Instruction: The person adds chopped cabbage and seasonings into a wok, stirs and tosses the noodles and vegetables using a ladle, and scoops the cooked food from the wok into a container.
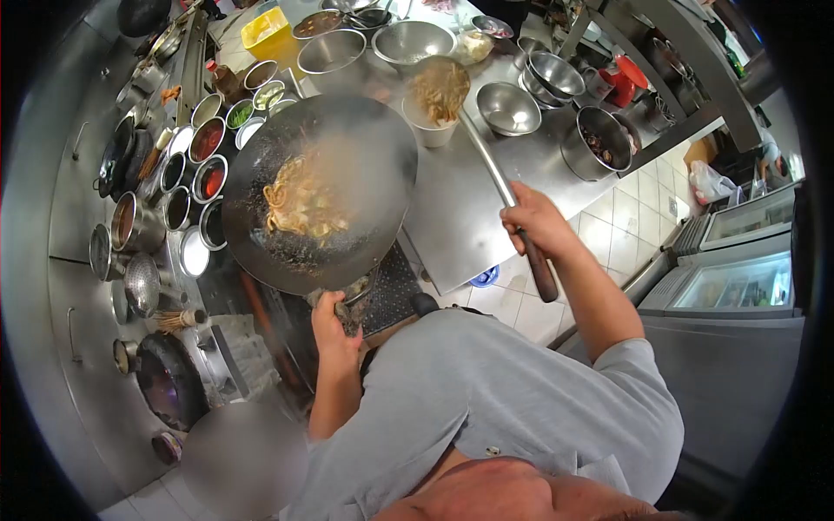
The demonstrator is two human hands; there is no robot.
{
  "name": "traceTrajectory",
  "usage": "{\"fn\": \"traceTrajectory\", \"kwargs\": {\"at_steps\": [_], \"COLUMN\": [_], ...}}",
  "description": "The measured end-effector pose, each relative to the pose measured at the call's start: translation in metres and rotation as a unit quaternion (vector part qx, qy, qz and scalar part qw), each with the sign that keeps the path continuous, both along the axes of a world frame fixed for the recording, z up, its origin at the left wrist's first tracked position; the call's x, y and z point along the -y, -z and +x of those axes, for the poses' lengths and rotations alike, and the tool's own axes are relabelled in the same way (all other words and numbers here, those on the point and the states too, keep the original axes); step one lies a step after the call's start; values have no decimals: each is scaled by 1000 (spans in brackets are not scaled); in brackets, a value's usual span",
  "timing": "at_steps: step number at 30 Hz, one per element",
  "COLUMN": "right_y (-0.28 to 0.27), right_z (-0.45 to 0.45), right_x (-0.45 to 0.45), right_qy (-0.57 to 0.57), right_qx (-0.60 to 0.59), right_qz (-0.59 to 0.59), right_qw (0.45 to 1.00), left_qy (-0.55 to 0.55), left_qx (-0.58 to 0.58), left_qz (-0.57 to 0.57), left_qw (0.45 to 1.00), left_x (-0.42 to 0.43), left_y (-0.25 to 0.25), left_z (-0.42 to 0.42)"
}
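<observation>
A big dark wok [373, 208] with steaming noodles [300, 200] in it is held up by my left hand [332, 326], whose fingers wrap round its handle over a cloth. My right hand [540, 224] grips the wooden end of a long-handled ladle [493, 165]. The ladle's bowl, heaped with noodles [439, 91], is over a white container [432, 133] on the steel table. Steam blurs part of the wok's inside.
Pots and bowls of sauces [208, 139] crowd the left side. Steel bowls [508, 108] and a deep pot [596, 143] stand on the steel table [452, 217]. A yellow basket [265, 30] is behind. Fridges [730, 282] line the right.
</observation>
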State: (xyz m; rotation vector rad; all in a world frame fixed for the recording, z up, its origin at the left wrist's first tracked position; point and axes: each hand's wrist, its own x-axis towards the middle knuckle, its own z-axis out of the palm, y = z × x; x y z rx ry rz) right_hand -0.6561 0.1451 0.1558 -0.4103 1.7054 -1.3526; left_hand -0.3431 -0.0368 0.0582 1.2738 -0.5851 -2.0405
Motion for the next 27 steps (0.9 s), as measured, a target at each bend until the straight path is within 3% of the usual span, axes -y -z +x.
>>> {"fn": "traceTrajectory", "kwargs": {"at_steps": [6, 8, 9, 10, 12, 17, 19, 24, 27], "right_y": [78, 98, 102, 105, 109, 85, 61, 43, 21], "right_z": [1, -6, -9, -12, -16, -24, -22, -25, 8], "right_x": [-8, -13, -14, -17, -23, -26, -21, -32, -49], "right_qy": [7, -38, -40, -31, -26, 41, 85, 101, 53], "right_qx": [-128, -369, -368, -371, -373, -315, -86, 54, 69], "right_qz": [117, 211, 209, 217, 224, 122, 53, -73, -64], "right_qw": [985, 904, 905, 903, 900, 940, 991, 991, 994], "left_qy": [-2, 28, 54, 16, -19, -43, -50, -42, -29], "left_qx": [40, 70, 100, 73, 56, 5, 5, 53, 126], "left_qz": [-41, -97, -153, -79, -46, -60, -56, -49, -78], "left_qw": [998, 992, 982, 994, 997, 997, 997, 997, 989], "left_x": [-8, -11, -11, -12, -19, -34, -40, -67, -86], "left_y": [-6, 8, 9, 8, 1, -1, 4, 8, 23], "left_z": [13, 28, 30, 31, 30, 45, 59, 106, 136]}}
